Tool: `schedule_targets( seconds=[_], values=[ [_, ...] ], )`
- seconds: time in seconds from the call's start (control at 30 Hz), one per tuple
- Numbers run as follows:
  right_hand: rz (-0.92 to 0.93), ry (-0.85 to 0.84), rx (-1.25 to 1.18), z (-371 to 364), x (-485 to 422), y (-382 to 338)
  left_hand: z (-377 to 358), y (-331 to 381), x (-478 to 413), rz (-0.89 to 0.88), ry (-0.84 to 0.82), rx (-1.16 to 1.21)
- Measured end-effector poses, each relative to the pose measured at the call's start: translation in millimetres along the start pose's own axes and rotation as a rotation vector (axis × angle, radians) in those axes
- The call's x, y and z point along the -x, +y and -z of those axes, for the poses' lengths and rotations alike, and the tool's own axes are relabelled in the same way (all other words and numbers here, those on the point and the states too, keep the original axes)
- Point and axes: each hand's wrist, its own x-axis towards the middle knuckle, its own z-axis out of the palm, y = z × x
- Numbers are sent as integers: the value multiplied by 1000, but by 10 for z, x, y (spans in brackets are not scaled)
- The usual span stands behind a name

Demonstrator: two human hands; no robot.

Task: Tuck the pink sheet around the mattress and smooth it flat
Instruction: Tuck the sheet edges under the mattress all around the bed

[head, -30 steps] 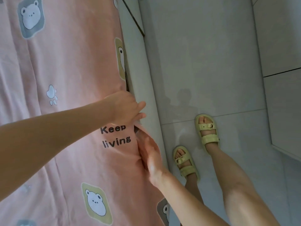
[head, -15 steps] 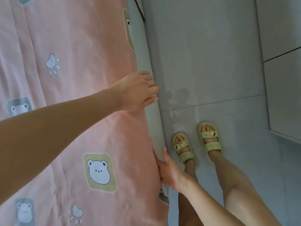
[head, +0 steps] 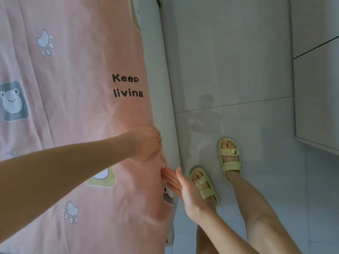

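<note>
1. Grey floor tiles (head: pixel 229 61) are seen beside the mattress (head: pixel 161 79).
2. Over the mattress top the pink sheet (head: pixel 82 70) is spread.
3. At the mattress edge the sheet is gripped by the curled left hand (head: pixel 146 143).
4. Just below, straight fingers of the right hand (head: pixel 181 186) are slid under the sheet's edge; nothing is held.

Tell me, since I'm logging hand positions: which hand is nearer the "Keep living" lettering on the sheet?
Left. The left hand rests on the pink sheet just below the lettering; the right hand is lower, fingers at the mattress edge.
</note>
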Motion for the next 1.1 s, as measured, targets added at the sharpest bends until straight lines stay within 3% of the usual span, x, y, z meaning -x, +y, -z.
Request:
schedule_targets(
  seconds=[0.1, 0.2, 0.37, 0.5, 0.6, 0.7, 0.8, 0.97, 1.1],
  values=[
    [31, -50, -10, -93, -40, 49, -36, 224, -107, 31, -143, -123],
    [46, -117, -69, -202, -126, 58, 11, 208, -143, 60, -129, -238],
    [181, -179, -178, -538, -428, 145, 121, 184, 61, 131, -85, -212],
    [-76, -215, -225, -645, -709, 264, 276, 213, 34, 212, -149, -170],
    [-153, -228, -258, -494, -702, 516, 259, 243, -86, 237, -133, -223],
    [-203, -180, -210, -287, -509, 803, 204, 258, -105, 250, -40, -170],
    [-189, -96, -228, -59, -328, 1045, 111, 249, 68, 265, 236, -113],
    [-38, 258, -170, 94, 98, 1314, 27, 526, 526, 337, 517, -44],
    [-6, 173, -207, -68, 260, 1426, -119, 798, 715, 430, 607, 5]
  ],
)
